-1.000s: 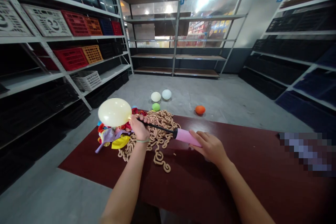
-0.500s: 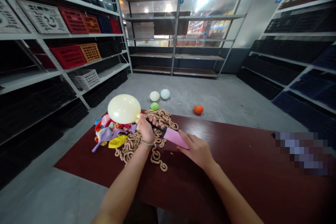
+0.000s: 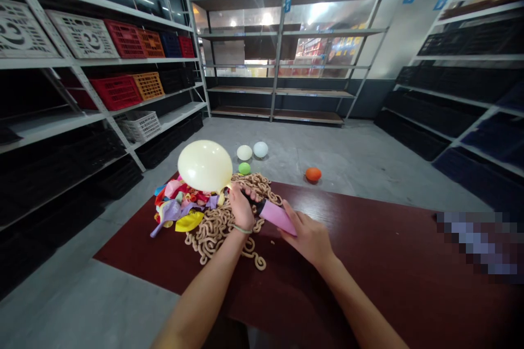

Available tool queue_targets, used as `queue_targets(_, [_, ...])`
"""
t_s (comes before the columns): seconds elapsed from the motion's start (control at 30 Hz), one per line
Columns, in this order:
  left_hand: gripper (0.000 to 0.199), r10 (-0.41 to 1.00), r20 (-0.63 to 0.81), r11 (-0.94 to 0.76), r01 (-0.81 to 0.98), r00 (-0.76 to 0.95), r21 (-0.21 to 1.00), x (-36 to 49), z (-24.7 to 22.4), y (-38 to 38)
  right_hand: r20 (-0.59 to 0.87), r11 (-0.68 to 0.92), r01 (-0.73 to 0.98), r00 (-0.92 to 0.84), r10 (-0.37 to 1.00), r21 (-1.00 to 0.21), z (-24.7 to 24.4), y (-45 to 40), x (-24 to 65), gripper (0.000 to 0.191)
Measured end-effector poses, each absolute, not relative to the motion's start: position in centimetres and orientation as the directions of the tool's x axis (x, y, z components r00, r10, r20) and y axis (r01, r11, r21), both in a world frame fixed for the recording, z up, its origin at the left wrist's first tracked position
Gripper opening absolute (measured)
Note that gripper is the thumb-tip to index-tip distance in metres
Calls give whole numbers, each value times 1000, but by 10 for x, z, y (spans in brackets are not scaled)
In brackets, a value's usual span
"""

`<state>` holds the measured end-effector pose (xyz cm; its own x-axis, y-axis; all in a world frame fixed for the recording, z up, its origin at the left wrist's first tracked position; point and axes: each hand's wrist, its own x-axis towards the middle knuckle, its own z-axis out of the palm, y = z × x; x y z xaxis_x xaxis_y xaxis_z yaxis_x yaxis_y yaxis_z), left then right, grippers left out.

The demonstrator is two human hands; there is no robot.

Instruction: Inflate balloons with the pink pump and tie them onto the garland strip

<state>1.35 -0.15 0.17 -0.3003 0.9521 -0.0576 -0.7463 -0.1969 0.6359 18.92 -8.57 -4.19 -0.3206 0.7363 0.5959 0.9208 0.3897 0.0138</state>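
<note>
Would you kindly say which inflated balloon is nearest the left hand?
The large, rounded, pale yellow rubber balloon, its neck at the left hand; the smaller cream balloon, white balloon, green balloon and orange balloon lie farther off.

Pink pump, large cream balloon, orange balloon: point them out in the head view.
Pink pump (image 3: 279,217), head view: middle of its pink barrel.
Large cream balloon (image 3: 204,166), head view: middle of its inflated body.
Orange balloon (image 3: 313,174), head view: middle of its visible side.
</note>
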Motion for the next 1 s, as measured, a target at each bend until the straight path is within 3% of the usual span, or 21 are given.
queue_targets(0.13, [31,940,29,-273,-699,-339,661,12,2,0,620,452,890,-390,681,64,-42,-83,209,55])
queue_targets(0.4, [27,868,-27,-403,-735,-496,546,-17,17,8,637,386,892,-441,632,234,-35,-76,265,46])
queue_targets(0.5, [26,873,-41,-385,-737,-487,555,-10,15,4,625,377,900,-426,654,219,-38,-80,236,44])
queue_targets(0.7, [32,942,5,-260,-724,-334,639,17,1,-3,600,389,921,-329,729,32,-38,-85,187,50])
queue_targets(1.0, [30,887,-10,-374,-729,-462,573,-15,13,11,594,392,904,-411,691,170,-32,-78,260,45])
